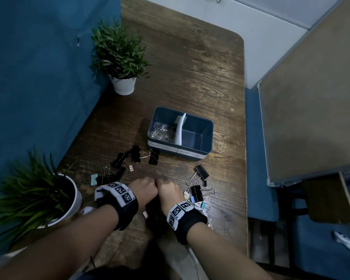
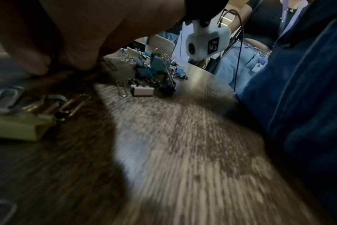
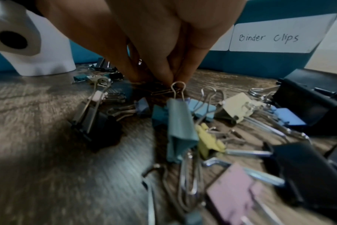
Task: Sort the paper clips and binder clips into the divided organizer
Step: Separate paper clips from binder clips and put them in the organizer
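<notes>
Hands, left (image 1: 144, 190) and right (image 1: 167, 191), meet knuckle to knuckle on the desk (image 1: 200, 77) in front of the organizer (image 1: 207, 138), fingertips (image 3: 169, 76) bunched downward; what they pinch cannot be told. Paper clips (image 1: 163, 131) fill the organizer's left compartment. Binder clips (image 1: 197, 191) lie scattered beside both hands; gathering should favour small, secure handfuls for the empty right compartment.

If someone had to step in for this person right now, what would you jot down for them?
Left hand and right hand: both down on the table, knuckles together, fingers curled at the clips between them; what each holds cannot be seen.
Organizer: past the hands. Left compartment holds a heap of paper clips; the right one, labelled Binder Clips, shows nothing inside.
Binder clips: one loose group left of the hands, another to the right, with a few paper clips mixed in.
Done: most paper clips sorted.
Left: all binder clips, plus stray paper clips.
</notes>
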The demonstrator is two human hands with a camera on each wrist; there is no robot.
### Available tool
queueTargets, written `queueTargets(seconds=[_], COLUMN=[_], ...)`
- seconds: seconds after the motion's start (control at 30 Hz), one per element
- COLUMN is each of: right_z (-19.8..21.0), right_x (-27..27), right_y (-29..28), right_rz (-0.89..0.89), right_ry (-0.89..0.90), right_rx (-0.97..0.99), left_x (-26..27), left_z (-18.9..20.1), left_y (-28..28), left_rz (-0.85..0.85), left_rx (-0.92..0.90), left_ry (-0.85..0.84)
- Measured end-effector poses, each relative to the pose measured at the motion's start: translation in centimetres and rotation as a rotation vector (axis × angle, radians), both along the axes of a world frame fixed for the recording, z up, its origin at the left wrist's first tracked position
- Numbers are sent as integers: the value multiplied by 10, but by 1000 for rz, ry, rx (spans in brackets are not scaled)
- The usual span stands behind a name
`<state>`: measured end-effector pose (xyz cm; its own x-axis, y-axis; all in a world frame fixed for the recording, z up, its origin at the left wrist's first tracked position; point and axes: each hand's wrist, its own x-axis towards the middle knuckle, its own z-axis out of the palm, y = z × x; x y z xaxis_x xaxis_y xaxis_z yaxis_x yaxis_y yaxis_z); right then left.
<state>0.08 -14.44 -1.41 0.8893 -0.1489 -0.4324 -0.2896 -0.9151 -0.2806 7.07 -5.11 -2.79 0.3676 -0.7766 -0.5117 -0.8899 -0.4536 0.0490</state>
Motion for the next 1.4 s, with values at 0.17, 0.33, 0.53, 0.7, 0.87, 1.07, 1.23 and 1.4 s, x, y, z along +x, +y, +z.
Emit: queueTargets(seconds=[0.17,0.33,0.53,0.7,0.87,1.07,1.23,1.4], right_z=[-6,-13,-23,18,66,63,50,37], right_x=[2,4,8,18,73,112,80,24], right_y=[3,2,-18,-36,-60,-84,-79,-53], right_rz=[-43,-82,-377,-523,-635,-702,-585,-463], right_ry=[-26,-36,-64,-308,-687,-561,-527,-517], right_rx=[20,-5,178,396,469,431,449,381], left_x=[2,5,13,29,72,70,76,79], left_z=[0,-2,-4,31,68,51,45,42], left_y=[5,13,34,27,-21,-55,-59,-45], left_rz=[109,245,796,891,907,1061,1084,1067], left_rx=[-40,-65,-430,-805,-1023,-882,-880,-888], left_ry=[0,4,223,269,193,235,301,305])
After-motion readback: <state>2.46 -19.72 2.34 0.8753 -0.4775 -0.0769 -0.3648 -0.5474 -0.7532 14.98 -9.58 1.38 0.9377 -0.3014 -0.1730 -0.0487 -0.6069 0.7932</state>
